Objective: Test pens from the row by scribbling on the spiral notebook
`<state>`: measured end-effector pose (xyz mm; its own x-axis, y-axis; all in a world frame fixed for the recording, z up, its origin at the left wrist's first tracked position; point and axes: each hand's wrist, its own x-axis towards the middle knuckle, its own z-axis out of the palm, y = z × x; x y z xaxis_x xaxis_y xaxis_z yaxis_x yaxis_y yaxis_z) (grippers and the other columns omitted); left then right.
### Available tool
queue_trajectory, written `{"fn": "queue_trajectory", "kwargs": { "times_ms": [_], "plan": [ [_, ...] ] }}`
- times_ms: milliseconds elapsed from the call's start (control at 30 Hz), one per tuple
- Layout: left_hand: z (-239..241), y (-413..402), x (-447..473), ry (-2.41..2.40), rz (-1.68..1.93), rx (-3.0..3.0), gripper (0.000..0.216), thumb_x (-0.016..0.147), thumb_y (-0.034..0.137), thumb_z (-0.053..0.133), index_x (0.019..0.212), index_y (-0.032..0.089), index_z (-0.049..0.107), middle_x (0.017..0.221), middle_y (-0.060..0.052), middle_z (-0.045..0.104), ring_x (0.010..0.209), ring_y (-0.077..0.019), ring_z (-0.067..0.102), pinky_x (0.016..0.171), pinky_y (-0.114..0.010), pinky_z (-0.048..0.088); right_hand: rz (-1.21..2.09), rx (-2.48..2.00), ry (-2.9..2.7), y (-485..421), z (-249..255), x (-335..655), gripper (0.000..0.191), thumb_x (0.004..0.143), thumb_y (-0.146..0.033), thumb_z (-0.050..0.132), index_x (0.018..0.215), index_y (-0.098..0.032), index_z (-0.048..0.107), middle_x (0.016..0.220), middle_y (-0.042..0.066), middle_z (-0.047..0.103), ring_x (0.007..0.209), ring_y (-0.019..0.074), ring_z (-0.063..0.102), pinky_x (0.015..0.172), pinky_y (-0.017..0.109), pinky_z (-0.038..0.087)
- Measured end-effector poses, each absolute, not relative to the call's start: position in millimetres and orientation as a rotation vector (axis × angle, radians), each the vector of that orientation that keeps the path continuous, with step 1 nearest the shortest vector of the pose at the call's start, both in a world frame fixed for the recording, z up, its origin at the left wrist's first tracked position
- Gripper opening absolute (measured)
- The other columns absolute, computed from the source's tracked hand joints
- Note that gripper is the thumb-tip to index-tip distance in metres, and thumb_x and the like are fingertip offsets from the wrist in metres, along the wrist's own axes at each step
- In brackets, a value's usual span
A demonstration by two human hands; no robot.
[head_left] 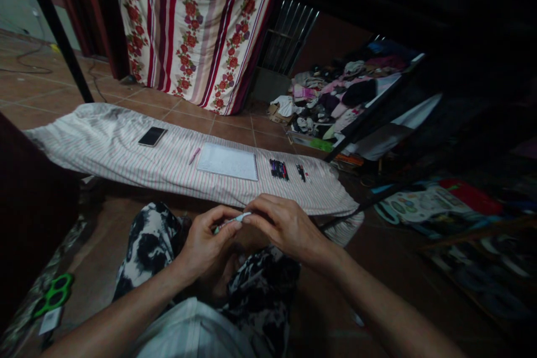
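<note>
Above my lap, my left hand (205, 241) is closed around a slim pale blue-and-white pen (242, 216). The fingertips of my right hand (291, 226) pinch the pen's other end, and much of it is hidden by fingers. Beyond the hands, an open spiral notebook (227, 161) lies on a striped cloth (121, 151). A pink pen (194, 155) rests to the notebook's left. On its right, several dark pens (279, 169) lie side by side, with a smaller group of pens (301, 173) beside them.
A phone (152, 136) lies toward the cloth's left end. Green-handled scissors (53, 293) are at lower left. Dark metal posts (56, 28) frame the space. A floral curtain (188, 33) hangs behind, and a heap of clothes (335, 95) sits at back right.
</note>
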<state>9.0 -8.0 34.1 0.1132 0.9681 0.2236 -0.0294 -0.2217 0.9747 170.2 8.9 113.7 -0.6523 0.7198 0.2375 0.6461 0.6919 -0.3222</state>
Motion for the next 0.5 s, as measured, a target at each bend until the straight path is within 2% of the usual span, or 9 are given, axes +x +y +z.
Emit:
{"fn": "queue_trajectory", "kwargs": {
  "times_ms": [333, 500],
  "plan": [
    [35.4, -13.0, 7.4, 1.004, 1.252, 1.549, 0.013, 0.078, 0.026, 0.057, 0.081, 0.015, 0.064, 0.076, -0.001, 0.065, 0.071, -0.0135, 0.059, 0.065, -0.022, 0.044, 0.066, -1.074, -2.755, 4.0, 118.4, 170.0, 0.021, 0.089, -0.028, 0.042, 0.081, -0.015, 0.057, 0.071, 0.003, 0.057, 0.065, 0.0136, 0.052, 0.059, 0.024, 0.035],
    [35.3, -14.5, 6.8, 1.027, 1.219, 1.623, 0.013, 0.08, 0.025, 0.054, 0.083, 0.017, 0.063, 0.079, -0.001, 0.065, 0.076, -0.0143, 0.059, 0.069, -0.024, 0.045, 0.107, -1.101, -2.769, 3.8, 117.8, 169.9, 0.023, 0.089, -0.029, 0.041, 0.078, -0.016, 0.057, 0.07, 0.002, 0.056, 0.064, 0.0126, 0.051, 0.058, 0.023, 0.033]
  ]
}}
